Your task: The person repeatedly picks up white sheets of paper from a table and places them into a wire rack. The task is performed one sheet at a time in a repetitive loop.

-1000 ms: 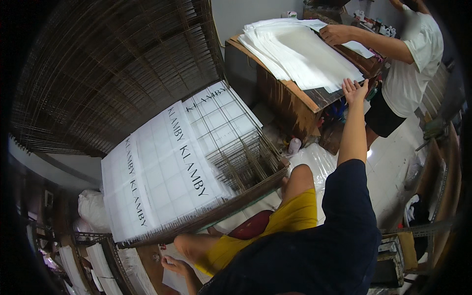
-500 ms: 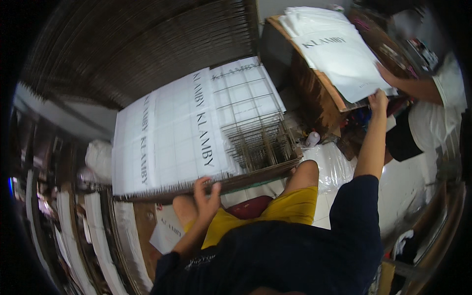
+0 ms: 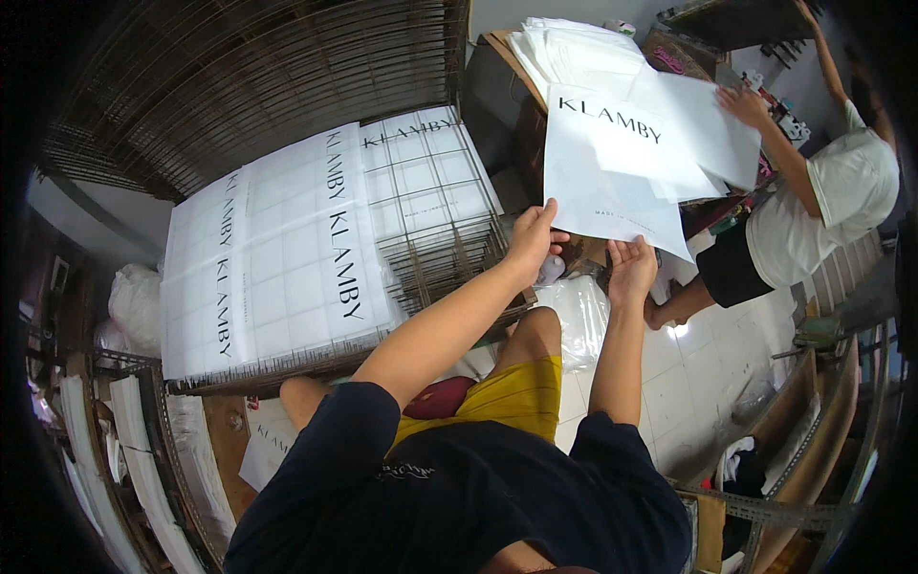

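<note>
A thin white sheet with dark printed lettering [image 3: 583, 177], which looks like a flat plastic bag, is stretched between my hands. My left hand [image 3: 534, 247] pinches its near left corner, thumb on top. At the near edge, the fingers of my right hand [image 3: 632, 271] are closed on it. The sheet's far part lies over a pile of similar white sheets [image 3: 574, 55] on a wooden table. To my left, more printed sheets [image 3: 287, 249] lie side by side on a wire drying rack [image 3: 445, 263].
A co-worker [image 3: 813, 201] stands at the right, one hand [image 3: 744, 107] on another white sheet [image 3: 708, 124]. Raised wire racks [image 3: 268, 86] lean above the rack's far side. Clear plastic [image 3: 581, 320] lies on the tiled floor. Metal shelving [image 3: 765, 512] stands at lower right.
My left hand has come from the rack's front edge over to the sheet and gripped its corner. The sheet has been drawn toward me, left of the pile. The co-worker's other arm has gone up.
</note>
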Demonstrator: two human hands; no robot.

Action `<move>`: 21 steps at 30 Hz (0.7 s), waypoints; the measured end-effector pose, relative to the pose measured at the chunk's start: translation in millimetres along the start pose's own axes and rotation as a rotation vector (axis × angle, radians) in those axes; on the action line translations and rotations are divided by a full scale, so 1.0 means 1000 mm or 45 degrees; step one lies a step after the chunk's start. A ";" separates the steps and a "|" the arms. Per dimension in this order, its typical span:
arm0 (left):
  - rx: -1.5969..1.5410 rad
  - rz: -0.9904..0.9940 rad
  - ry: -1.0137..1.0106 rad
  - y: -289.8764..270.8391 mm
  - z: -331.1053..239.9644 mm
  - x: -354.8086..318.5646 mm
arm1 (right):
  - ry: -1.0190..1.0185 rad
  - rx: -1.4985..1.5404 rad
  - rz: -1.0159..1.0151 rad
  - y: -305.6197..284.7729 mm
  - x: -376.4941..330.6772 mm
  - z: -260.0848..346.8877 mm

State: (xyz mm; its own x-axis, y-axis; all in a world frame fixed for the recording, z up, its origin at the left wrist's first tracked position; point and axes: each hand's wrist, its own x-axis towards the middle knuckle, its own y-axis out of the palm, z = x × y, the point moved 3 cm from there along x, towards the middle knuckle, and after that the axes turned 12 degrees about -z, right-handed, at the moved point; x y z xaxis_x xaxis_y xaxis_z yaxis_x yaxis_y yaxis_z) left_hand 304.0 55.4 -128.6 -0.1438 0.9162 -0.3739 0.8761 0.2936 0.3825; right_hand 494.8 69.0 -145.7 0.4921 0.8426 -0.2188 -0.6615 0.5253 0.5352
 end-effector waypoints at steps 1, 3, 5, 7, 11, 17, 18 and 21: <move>0.013 -0.017 0.060 0.002 0.001 0.003 | 0.033 -0.018 -0.001 -0.010 0.004 -0.001; 0.033 -0.065 0.188 0.001 0.002 0.009 | 0.091 0.067 -0.030 -0.026 0.014 0.006; 0.028 -0.058 0.203 0.000 -0.004 0.004 | 0.154 0.266 -0.084 -0.038 0.025 0.019; 0.028 -0.004 0.193 0.003 -0.006 0.002 | 0.052 0.221 -0.181 -0.064 0.053 0.029; -0.035 0.112 0.219 -0.011 -0.021 -0.004 | 0.072 0.166 -0.066 -0.033 0.010 0.058; -0.317 0.146 0.270 -0.043 -0.110 -0.053 | 0.005 0.159 0.481 0.029 -0.023 0.114; -0.314 0.120 0.324 -0.051 -0.133 -0.062 | -0.149 0.092 0.476 0.054 -0.036 0.119; -0.274 0.112 0.441 -0.070 -0.199 -0.090 | -0.177 0.172 0.697 0.093 -0.044 0.142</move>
State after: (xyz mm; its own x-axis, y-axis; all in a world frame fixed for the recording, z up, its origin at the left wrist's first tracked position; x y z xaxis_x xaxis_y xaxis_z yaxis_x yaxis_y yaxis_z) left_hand 164.0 6.4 46.9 -0.2515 0.9671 -0.0394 0.7812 0.2268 0.5816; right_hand 491.5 64.0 29.4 0.1742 0.9590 0.2234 -0.7669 -0.0102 0.6417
